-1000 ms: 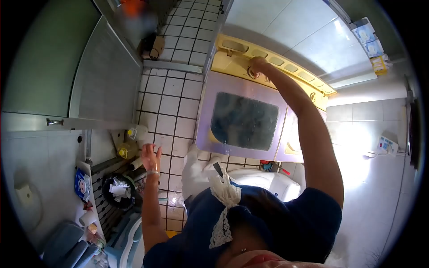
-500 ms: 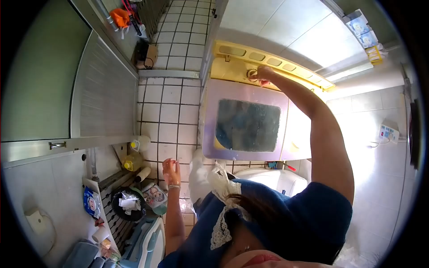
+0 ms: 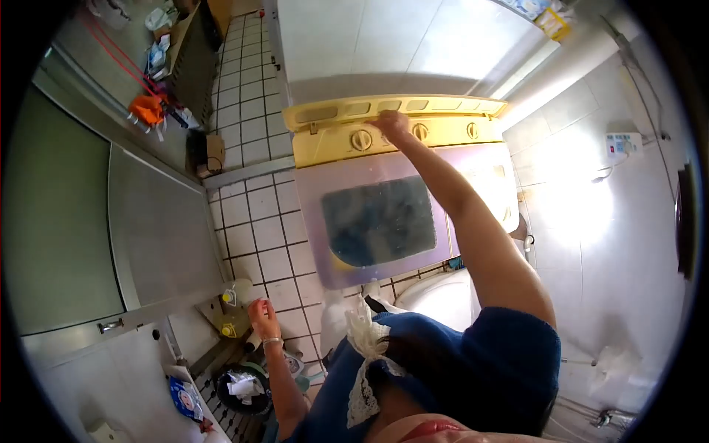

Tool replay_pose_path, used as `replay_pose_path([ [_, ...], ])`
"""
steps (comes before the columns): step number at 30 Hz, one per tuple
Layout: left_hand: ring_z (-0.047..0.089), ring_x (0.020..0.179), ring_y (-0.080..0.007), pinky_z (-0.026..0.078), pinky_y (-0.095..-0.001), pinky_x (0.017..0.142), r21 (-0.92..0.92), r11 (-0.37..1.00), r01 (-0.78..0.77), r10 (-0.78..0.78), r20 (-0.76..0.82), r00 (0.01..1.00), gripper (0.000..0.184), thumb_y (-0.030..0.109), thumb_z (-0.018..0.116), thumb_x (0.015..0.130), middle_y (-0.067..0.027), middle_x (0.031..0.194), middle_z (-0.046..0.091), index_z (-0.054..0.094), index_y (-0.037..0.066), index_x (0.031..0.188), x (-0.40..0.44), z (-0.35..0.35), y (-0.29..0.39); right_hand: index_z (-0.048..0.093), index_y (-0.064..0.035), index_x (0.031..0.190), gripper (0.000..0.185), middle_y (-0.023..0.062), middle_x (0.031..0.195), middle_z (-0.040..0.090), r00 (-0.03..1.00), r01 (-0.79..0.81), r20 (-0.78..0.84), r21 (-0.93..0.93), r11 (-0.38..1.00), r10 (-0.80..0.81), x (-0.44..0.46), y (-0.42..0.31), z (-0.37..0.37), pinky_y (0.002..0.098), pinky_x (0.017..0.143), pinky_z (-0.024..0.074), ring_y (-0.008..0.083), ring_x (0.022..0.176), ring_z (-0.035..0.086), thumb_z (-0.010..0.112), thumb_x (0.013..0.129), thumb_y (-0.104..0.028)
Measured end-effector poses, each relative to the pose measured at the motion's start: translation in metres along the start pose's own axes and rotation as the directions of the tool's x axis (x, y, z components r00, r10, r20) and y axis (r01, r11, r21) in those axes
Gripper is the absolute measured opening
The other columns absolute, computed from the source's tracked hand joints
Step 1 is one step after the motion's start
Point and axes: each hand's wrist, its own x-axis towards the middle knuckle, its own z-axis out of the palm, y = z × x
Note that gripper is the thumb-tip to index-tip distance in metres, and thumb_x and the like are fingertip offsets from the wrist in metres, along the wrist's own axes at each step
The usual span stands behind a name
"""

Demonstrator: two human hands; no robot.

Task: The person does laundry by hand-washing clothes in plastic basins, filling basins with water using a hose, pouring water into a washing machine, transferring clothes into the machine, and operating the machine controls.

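Observation:
My right hand (image 3: 393, 125) reaches across the washing machine (image 3: 305, 244) to its yellow control panel. It is at the lower edge of the long yellow strip (image 3: 316, 114), between a left knob (image 3: 360, 140) and a middle knob (image 3: 419, 132). One finger extends left, and I see nothing held; whether it touches the strip I cannot tell. Below the panel, a see-through lid window (image 3: 380, 221) shows dark blue contents. My left hand (image 3: 263, 317) hangs at the lower left, loosely bent with fingers apart and holding nothing, near a yellow-capped bottle (image 3: 238, 292).
A third knob (image 3: 473, 130) is at the panel's right. The tiled floor (image 3: 255, 240) runs along the machine's left side. At lower left stands a black bin (image 3: 240, 402) with papers in it, by a slatted rack. A white basin (image 3: 443, 299) sits below the machine.
My right hand has come off the left knob and moved up to the yellow strip. The view has turned, so more of the panel and its knobs shows. My left hand stays low and loosely bent.

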Motion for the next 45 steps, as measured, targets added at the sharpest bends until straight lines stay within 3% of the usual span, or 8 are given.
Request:
replay_pose_path([
  [3,0.060,0.076,-0.0275,0.051,-0.0344,0.065,0.028,0.999,0.018,-0.019,0.016,1.000,0.013,0.012,0.062,0.087,-0.0132,0.092,0.059,0.059,-0.001,0.088,-0.020,-0.002,-0.025,0.069,-0.0124,0.072,0.068,0.0063,0.075,0.067,0.818,-0.521,0.188,-0.158,0.839,0.543,-0.045,0.039,-0.058,0.0340,0.062,0.0515,0.0205,0.074,0.066,0.043,0.079,-0.074],
  [8,0.058,0.072,-0.0302,0.049,-0.0379,0.063,0.053,0.998,0.019,-0.021,0.040,0.999,0.011,0.011,0.065,0.083,-0.0141,0.086,0.059,0.059,0.001,0.085,-0.050,-0.005,-0.045,0.059,-0.0272,0.120,0.035,0.0013,0.109,0.063,0.932,-0.042,0.342,-0.221,0.974,0.118,-0.084,0.100,-0.017,0.0305,0.081,0.0515,0.0160,0.102,0.062,0.044,0.094,-0.045],
  [13,0.060,0.071,-0.0253,0.051,-0.0335,0.060,0.008,1.000,-0.027,0.026,0.145,0.989,0.012,0.013,0.064,0.086,-0.0129,0.086,0.060,0.062,0.001,0.088,-0.049,-0.006,-0.028,0.062,-0.0224,0.114,0.032,0.0075,0.106,0.066,0.669,-0.720,0.369,0.108,0.685,0.645,-0.067,0.080,-0.047,0.0404,0.082,0.0522,0.0267,0.103,0.062,0.040,0.096,-0.036],
  [16,0.063,0.071,-0.0223,0.054,-0.0300,0.059,0.042,0.999,0.003,-0.014,0.248,0.969,0.014,0.014,0.062,0.088,-0.0118,0.086,0.062,0.063,0.000,0.092,-0.042,-0.012,-0.027,0.063,-0.0212,0.116,0.030,0.0001,0.118,0.064,0.727,-0.535,0.436,-0.124,0.836,0.530,-0.059,0.084,-0.033,0.0347,0.080,0.0537,0.0198,0.104,0.063,0.045,0.094,-0.031],
  [30,0.062,0.069,-0.0218,0.053,-0.0304,0.060,0.129,0.978,-0.161,0.112,0.326,0.939,0.016,0.016,0.063,0.087,-0.0122,0.087,0.059,0.064,0.002,0.092,0.023,-0.025,0.012,0.068,-0.0072,0.093,0.027,0.0019,0.084,0.070,0.570,-0.820,0.672,0.504,0.272,0.473,-0.045,0.092,0.004,0.0278,0.061,0.0543,0.0137,0.070,0.066,0.060,0.088,-0.032],
  [40,0.062,0.075,-0.0228,0.052,-0.0344,0.061,0.090,0.871,-0.483,0.367,0.533,0.762,0.020,0.022,0.067,0.083,-0.0123,0.085,0.061,0.064,0.004,0.090,0.054,-0.016,-0.057,0.067,-0.0028,0.091,0.035,0.0040,0.082,0.070,0.742,-0.275,0.668,0.392,-0.878,0.066,-0.127,0.109,-0.022,0.0254,0.056,0.0533,0.0129,0.063,0.064,0.057,0.091,-0.036],
  [44,0.063,0.083,-0.0247,0.049,-0.0380,0.068,0.186,0.964,0.190,-0.265,0.733,0.626,0.025,0.030,0.065,0.084,-0.0107,0.088,0.065,0.064,0.006,0.093,0.044,0.002,-0.119,0.064,-0.0007,0.084,0.052,0.0039,0.075,0.066,0.817,-0.124,0.542,0.498,-0.858,0.196,-0.313,0.092,-0.104,0.0147,0.042,0.0428,0.0054,0.050,0.054,0.050,0.093,-0.050],
  [45,0.064,0.083,-0.0226,0.051,-0.0352,0.068,0.470,0.838,-0.276,-0.355,0.855,0.379,0.035,0.040,0.060,0.087,-0.0086,0.095,0.066,0.063,0.008,0.100,0.060,0.008,-0.129,0.062,-0.0025,0.080,0.053,0.0009,0.066,0.061,0.782,-0.114,0.604,0.381,-0.917,0.153,-0.370,0.089,-0.119,0.0145,0.032,0.0320,0.0046,0.043,0.046,0.048,0.092,-0.052],
])
